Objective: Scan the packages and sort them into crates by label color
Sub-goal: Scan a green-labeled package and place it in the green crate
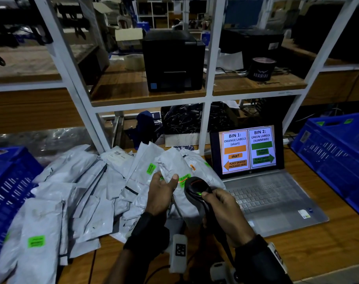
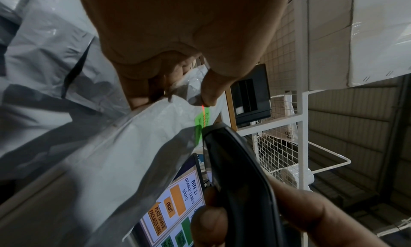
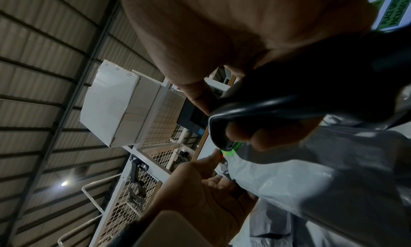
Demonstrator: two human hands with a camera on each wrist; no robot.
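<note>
My left hand (image 1: 161,193) pinches a grey poly package (image 1: 174,162) by its left edge, thumb on top beside the green label (image 1: 184,180). My right hand (image 1: 223,208) grips a black barcode scanner (image 1: 197,188) pointed at that label; a red scan line crosses the green label (image 2: 202,118). In the left wrist view the package (image 2: 124,145) fills the lower left and the scanner (image 2: 240,180) rises beside it. In the right wrist view the scanner (image 3: 289,96) sits in my curled fingers above the package (image 3: 311,171).
A heap of grey packages (image 1: 76,191) covers the table's left half, some with green labels. Blue crates stand at the left (image 1: 8,181) and right (image 1: 336,152). An open laptop (image 1: 262,181) shows bin directions. White shelving (image 1: 209,95) with a black printer (image 1: 173,60) rises behind.
</note>
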